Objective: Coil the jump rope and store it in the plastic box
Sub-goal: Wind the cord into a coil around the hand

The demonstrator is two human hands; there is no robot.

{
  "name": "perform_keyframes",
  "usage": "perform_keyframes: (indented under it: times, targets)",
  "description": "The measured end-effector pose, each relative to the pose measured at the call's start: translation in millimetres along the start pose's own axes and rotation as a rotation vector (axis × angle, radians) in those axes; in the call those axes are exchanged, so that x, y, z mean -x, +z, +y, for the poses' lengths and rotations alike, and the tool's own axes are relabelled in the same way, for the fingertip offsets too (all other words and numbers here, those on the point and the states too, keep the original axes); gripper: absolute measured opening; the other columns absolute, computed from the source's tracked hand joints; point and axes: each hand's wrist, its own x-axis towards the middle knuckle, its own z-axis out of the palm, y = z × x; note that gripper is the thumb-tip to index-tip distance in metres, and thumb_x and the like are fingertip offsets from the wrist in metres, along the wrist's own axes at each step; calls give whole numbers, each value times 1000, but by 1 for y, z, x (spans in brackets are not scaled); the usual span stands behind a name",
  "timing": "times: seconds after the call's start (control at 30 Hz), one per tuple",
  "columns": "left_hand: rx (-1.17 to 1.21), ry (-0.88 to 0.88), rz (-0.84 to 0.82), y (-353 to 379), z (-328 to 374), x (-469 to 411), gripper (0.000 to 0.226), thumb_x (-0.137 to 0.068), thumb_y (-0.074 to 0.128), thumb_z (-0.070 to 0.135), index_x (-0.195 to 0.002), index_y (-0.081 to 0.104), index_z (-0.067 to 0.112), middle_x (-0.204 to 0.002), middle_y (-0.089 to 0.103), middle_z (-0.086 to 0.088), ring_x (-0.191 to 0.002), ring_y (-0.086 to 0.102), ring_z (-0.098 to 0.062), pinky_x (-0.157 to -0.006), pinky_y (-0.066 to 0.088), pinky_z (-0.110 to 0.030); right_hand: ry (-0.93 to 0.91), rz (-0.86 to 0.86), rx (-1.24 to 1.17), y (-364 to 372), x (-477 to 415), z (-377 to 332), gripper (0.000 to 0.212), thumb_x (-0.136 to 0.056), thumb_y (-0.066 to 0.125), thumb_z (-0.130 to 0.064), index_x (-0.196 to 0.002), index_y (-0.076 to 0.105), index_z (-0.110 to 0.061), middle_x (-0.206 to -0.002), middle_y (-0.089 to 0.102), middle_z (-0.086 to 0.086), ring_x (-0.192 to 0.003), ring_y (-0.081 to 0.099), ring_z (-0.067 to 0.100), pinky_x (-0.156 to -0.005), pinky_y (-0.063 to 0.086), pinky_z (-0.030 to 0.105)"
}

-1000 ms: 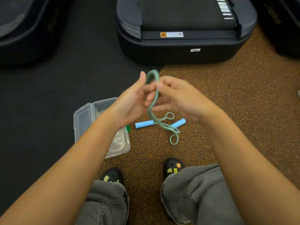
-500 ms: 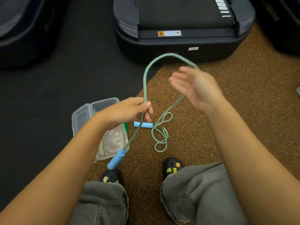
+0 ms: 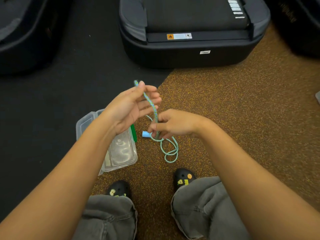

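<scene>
A mint-green jump rope (image 3: 170, 149) with light-blue handles lies partly looped on the speckled brown floor. One stretch of it rises from the floor across my left hand (image 3: 133, 108), which is palm-up with the thumb pressing the rope near its top bend. My right hand (image 3: 173, 126) pinches the same stretch lower down, just above the floor loops. One blue handle (image 3: 145, 134) shows beside my right fingers; the other handle is hidden. The clear plastic box (image 3: 121, 151) lies open on the floor under my left forearm, its lid (image 3: 84, 123) folded out to the left.
A large black treadmill base (image 3: 190, 49) stands ahead. More dark equipment sits at the far left (image 3: 26, 40) and far right. My knees in grey trousers and black shoes (image 3: 184, 178) are at the bottom. A green strip (image 3: 133, 134) lies by the box.
The wide rope arc has come down into a short stretch. My right hand dropped from open in the air onto the rope near the floor. My left hand rose and turned palm-up.
</scene>
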Motion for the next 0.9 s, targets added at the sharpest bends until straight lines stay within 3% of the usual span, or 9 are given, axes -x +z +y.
perform_keyframes:
  times: [0.17, 0.23, 0.3, 0.43, 0.57, 0.67, 0.73, 0.83, 0.9]
  targets:
    - [-261, -92, -38, 4, -16, 2, 60, -93, 22, 54, -119, 59, 14, -117, 65, -7, -107, 62, -14, -94, 46, -31, -108, 150, -324, -20, 4, -5, 18, -96, 47, -17, -99, 60, -5, -92, 67, 14, -75, 67, 19, -71, 57, 20]
    - [-344, -150, -115, 8, -21, 3, 67, -91, 14, 57, -129, 51, 17, -117, 65, -11, -107, 63, -18, -98, 46, -32, -148, 210, -444, -27, 7, -7, 16, -95, 48, -17, -91, 60, -7, -93, 66, 21, -67, 69, 15, -67, 57, 19]
    - [-379, -184, -193, 13, -24, 5, 68, -91, 11, 57, -132, 47, 18, -103, 70, -12, -98, 67, -19, -93, 50, -29, -197, 257, -531, -33, 10, -8, 18, -95, 47, -17, -88, 60, -7, -85, 65, 20, -58, 68, 9, -64, 56, 17]
    - [-331, -194, -325, 15, -21, 10, 53, -87, 31, 49, -103, 61, 9, -62, 61, 0, -66, 62, -13, -75, 53, -24, -232, 371, -588, -42, 14, -7, 19, -95, 49, -18, -82, 60, -8, -75, 64, 12, -51, 66, 4, -59, 55, 16]
    - [-180, -194, -353, 14, -20, 13, 30, -84, 44, 33, -84, 60, 8, -53, 45, 3, -50, 47, -11, -62, 48, -23, -175, 500, -509, -44, 10, -3, 17, -91, 57, -19, -78, 58, -8, -71, 63, 11, -51, 65, 7, -54, 55, 17]
    - [-70, -202, -386, 12, -20, 13, 24, -86, 46, 24, -74, 61, 10, -62, 55, 0, -57, 56, -11, -58, 50, -22, -100, 662, -242, -42, 3, 4, 19, -85, 65, -28, -77, 53, -15, -71, 63, 5, -63, 64, 18, -64, 54, 30]
    - [21, -222, -397, 11, -19, 12, 28, -83, 46, 19, -62, 62, 11, -74, 65, -3, -63, 62, -10, -55, 50, -20, -84, 726, -57, -39, 1, 4, 24, -84, 64, -32, -96, 50, -17, -87, 59, 2, -78, 58, 18, -76, 50, 34]
    - [140, -237, -396, 11, -15, 12, 29, -78, 46, 18, -53, 59, 12, -84, 70, -10, -52, 54, -6, -49, 45, -16, -196, 523, 104, -37, 6, 1, 51, -90, 53, -13, -136, 32, -25, -128, 41, 8, -110, 45, 14, -96, 40, 29]
    - [142, -233, -407, 11, -16, 12, 21, -74, 53, 22, -59, 64, 11, -80, 71, -11, -38, 42, -3, -42, 39, -13, -256, 297, 185, -36, 10, -2, 64, -91, 47, -3, -144, 24, -30, -144, 31, 9, -134, 32, 15, -102, 29, 21]
